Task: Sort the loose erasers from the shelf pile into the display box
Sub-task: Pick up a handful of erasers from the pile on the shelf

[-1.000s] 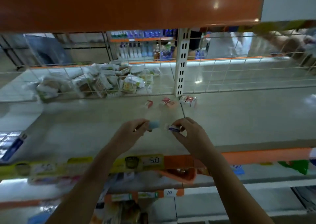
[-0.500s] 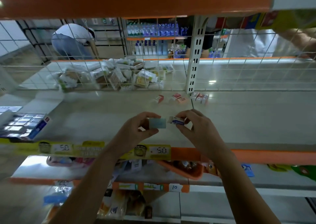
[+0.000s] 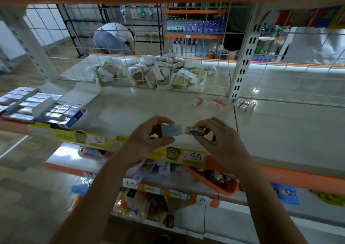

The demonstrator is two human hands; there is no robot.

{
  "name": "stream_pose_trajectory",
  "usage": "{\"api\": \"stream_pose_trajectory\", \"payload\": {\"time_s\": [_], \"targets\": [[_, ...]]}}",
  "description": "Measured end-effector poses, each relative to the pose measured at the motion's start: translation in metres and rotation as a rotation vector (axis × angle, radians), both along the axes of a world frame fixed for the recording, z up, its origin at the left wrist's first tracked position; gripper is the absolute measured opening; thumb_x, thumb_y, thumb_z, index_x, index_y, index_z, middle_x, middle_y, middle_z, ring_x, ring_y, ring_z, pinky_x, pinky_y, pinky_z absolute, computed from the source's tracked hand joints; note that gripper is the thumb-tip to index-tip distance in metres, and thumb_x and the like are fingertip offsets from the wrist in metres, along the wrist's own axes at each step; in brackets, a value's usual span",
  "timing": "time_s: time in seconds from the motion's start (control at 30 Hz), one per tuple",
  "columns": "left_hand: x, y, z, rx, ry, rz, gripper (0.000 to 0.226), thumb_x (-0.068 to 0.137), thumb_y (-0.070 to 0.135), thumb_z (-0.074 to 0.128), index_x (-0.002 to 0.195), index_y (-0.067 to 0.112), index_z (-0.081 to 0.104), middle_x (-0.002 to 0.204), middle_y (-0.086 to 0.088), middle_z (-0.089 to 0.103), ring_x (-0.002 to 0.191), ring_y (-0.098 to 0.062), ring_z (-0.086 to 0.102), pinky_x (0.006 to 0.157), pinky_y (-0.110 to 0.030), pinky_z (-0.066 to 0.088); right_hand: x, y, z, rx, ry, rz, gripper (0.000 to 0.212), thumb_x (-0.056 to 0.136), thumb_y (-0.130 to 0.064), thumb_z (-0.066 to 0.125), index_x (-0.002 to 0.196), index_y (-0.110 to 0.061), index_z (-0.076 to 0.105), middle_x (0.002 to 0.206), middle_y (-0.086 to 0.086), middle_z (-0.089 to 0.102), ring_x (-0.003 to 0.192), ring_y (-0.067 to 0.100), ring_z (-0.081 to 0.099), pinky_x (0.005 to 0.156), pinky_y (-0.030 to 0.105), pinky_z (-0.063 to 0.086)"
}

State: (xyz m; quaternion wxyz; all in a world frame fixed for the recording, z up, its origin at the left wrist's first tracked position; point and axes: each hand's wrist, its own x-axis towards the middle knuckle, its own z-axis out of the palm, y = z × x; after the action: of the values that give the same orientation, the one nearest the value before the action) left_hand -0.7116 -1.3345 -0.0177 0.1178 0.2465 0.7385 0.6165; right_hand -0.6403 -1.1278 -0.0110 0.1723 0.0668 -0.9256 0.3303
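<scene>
Shelf [image 3: 280,131] under both my hands, mostly bare.
Display box [image 3: 41,109] well off to left of my left hand, rows partly filled.
Loose erasers [image 3: 224,103] beyond my right hand, near upright post.
My left hand [image 3: 149,137] pinches pale blue eraser [image 3: 171,130] between thumb and fingers.
My right hand [image 3: 216,141] pinches white eraser with blue sleeve [image 3: 194,131], fingers curled round it.
Two erasers just apart.
Next, I judge: carry both leftward, align long edges with box rows, seat one at a time, avoid knocking stacked ones.
</scene>
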Motion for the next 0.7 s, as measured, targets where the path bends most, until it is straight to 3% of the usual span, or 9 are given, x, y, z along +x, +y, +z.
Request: {"api": "stream_pose_trajectory", "payload": {"time_s": [0.1,0.17,0.23,0.4,0.47,0.63,0.7], "targets": [[0.003,-0.005,0.003,0.009,-0.037,-0.033,0.030,0.066,0.028,0.072,0.089,0.046,0.067,0.090,0.019,0.065,0.084,-0.003,0.060,0.069,-0.016,0.051,0.002,-0.004,0.003,0.018,-0.022,0.018,0.021,0.088,-0.022,0.060,0.110,-0.023,0.060,0.096,-0.014,0.050,0.080,-0.003,0.046,0.066,0.009,0.035],[0.005,-0.006,0.006,0.011,-0.043,-0.025,0.031,0.071,0.024,0.070,0.091,0.048,0.067,0.091,0.015,0.064,0.078,-0.003,0.058,0.064,-0.015,0.048,0.003,-0.005,0.005,0.027,-0.025,0.019,0.022,0.089,-0.022,0.059,0.111,-0.023,0.060,0.097,-0.013,0.050,0.082,-0.001,0.046,0.066,0.009,0.035],[0.005,-0.007,0.007,0.070,-0.100,-0.040,0.032,0.080,0.015,0.065,0.094,0.043,0.069,0.092,0.011,0.063,0.071,-0.006,0.053,0.059,-0.017,0.046,0.005,-0.006,0.008,0.030,-0.020,0.026,0.022,0.089,-0.022,0.059,0.110,-0.023,0.060,0.095,-0.016,0.048,0.080,-0.003,0.046,0.066,0.008,0.035],[0.007,-0.017,0.012,0.203,-0.225,-0.142,0.034,0.094,0.000,0.044,0.110,0.024,0.062,0.114,-0.004,0.067,0.081,-0.015,0.063,0.054,-0.019,0.047,0.005,-0.013,0.012,0.022,-0.002,0.042,0.022,0.088,-0.022,0.061,0.110,-0.023,0.060,0.092,-0.018,0.046,0.074,-0.009,0.044,0.065,0.005,0.035],[0.007,-0.023,0.015,0.151,-0.220,-0.118,0.030,0.096,0.002,0.043,0.112,0.022,0.058,0.111,-0.007,0.065,0.077,-0.016,0.064,0.052,-0.020,0.046,0.003,-0.018,0.014,0.008,0.012,0.055,0.022,0.088,-0.020,0.062,0.110,-0.021,0.061,0.091,-0.016,0.048,0.075,-0.006,0.045,0.065,0.007,0.035],[0.005,-0.053,0.024,0.005,-0.200,-0.014,0.019,0.095,0.008,0.049,0.112,0.018,0.050,0.077,-0.007,0.066,0.057,-0.011,0.058,0.045,-0.018,0.042,-0.008,-0.042,0.022,0.009,0.029,0.118,0.021,0.089,-0.018,0.062,0.109,-0.020,0.062,0.092,-0.013,0.050,0.076,-0.003,0.046,0.066,0.006,0.035],[0.005,-0.069,0.027,-0.022,-0.189,0.009,0.024,0.096,0.006,0.047,0.115,0.019,0.053,0.082,-0.019,0.064,0.055,-0.012,0.053,0.044,-0.019,0.040,-0.014,-0.057,0.026,0.018,0.033,0.153,0.021,0.089,-0.018,0.061,0.110,-0.018,0.062,0.096,-0.008,0.054,0.075,0.000,0.045,0.066,0.007,0.035]]}}
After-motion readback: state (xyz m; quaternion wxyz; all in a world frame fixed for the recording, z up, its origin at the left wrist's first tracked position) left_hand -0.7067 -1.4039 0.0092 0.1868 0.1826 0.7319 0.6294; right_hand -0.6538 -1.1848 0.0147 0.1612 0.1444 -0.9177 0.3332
